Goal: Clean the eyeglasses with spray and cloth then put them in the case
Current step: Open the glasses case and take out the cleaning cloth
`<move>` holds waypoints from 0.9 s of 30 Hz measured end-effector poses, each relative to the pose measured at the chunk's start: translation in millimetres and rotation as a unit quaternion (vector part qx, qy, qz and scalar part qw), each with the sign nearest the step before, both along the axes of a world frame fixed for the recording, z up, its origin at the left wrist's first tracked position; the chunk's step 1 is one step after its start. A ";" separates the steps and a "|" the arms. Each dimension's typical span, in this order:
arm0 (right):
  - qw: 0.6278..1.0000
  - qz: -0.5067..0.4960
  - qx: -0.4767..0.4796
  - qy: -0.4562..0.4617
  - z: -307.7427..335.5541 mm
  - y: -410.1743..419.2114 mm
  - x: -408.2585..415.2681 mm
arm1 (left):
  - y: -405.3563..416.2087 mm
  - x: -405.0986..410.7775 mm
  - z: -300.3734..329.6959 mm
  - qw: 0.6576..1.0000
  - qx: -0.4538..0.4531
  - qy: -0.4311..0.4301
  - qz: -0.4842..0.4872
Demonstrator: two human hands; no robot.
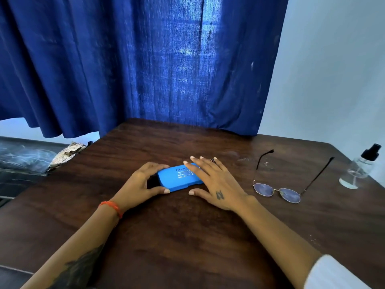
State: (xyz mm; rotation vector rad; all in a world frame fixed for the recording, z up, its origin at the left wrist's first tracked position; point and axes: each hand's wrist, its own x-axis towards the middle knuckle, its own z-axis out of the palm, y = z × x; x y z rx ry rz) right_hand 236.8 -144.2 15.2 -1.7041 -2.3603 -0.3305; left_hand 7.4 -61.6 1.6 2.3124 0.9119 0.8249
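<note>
Both hands meet the smooth blue case [179, 177]: left hand [140, 182] gripping its end, right hand [214, 184] spread flat.

Case [179, 176] lies mid-table [187, 236], btwn both hands: left hand [143, 180] at its left end, right hand [214, 184] over its right end. Eyeglasses [277, 190] sit right of case, well apart. Spray bottle [360, 167] stands further right, near table edge. Curtain [135, 59] hangs behind.
</note>
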 end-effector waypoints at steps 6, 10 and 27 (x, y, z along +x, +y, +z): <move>0.998 -0.010 0.034 0.047 -10.7 9.6 -4.8 | -2.8 8.5 -2.3 0.999 0.041 0.012 0.010; 0.997 -0.014 0.057 0.052 -12.0 15.6 -5.7 | -1.1 16.7 -3.2 0.998 0.060 0.014 0.029; 0.985 0.042 0.137 -0.090 -0.1 27.4 4.0 | 4.0 20.0 1.4 0.999 0.032 -0.001 0.031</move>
